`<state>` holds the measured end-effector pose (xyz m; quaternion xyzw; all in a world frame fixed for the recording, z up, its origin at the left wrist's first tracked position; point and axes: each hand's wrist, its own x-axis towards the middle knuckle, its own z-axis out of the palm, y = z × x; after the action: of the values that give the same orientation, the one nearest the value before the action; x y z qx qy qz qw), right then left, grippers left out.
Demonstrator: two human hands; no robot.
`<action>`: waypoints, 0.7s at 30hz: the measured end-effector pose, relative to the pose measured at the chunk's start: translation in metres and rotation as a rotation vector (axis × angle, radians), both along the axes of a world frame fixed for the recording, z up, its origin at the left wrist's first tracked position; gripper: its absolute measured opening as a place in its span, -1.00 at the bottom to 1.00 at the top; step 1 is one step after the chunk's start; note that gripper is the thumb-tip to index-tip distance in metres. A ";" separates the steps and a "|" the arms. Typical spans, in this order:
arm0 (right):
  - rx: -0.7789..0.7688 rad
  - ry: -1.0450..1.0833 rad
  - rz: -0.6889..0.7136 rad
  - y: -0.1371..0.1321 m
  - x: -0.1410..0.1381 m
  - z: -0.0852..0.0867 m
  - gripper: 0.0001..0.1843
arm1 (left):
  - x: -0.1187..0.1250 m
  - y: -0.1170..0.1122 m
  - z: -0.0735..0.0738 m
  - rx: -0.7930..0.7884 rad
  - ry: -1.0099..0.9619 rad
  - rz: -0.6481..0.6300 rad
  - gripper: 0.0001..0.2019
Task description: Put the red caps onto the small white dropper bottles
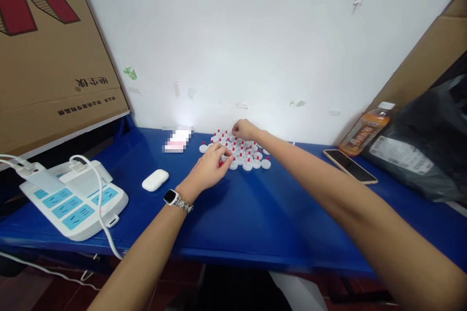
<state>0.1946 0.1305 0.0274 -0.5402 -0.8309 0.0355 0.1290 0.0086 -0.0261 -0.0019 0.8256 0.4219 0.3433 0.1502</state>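
A cluster of small white round caps with red tips [247,164] lies on the blue table, close to the wall. My left hand [212,163], with a watch on its wrist, rests at the near left side of the cluster. Its fingers are bent but apart, over and beside the nearest caps, and a red tip shows under the palm. My right hand [246,129] reaches to the back of the cluster with its fingers curled together. Whatever those fingers hold, if anything, is hidden. Both hands partly cover the caps behind them.
A white earbud case [155,180] and a power strip [76,204] with cables are on the left. A phone [350,166], an orange drink bottle [367,129] and a dark plastic bag [419,141] stand or lie on the right. A cardboard box [58,58] leans at the left.
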 end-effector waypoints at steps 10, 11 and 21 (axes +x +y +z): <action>0.203 0.274 -0.043 -0.055 0.048 -0.001 -0.71 | 0.000 0.001 -0.002 0.006 0.016 -0.014 -0.76; 0.225 0.278 -0.057 -0.065 0.062 -0.003 -0.71 | 0.002 0.001 -0.001 0.005 0.021 -0.023 -0.76; 0.108 0.038 -0.193 -0.103 0.119 -0.018 -0.72 | 0.025 0.001 0.001 0.061 0.042 -0.079 -0.76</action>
<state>0.3141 0.0280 0.0096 -0.6091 -0.7731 -0.0116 0.1764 0.0336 -0.0256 -0.0005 0.8528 0.3816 0.3323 0.1295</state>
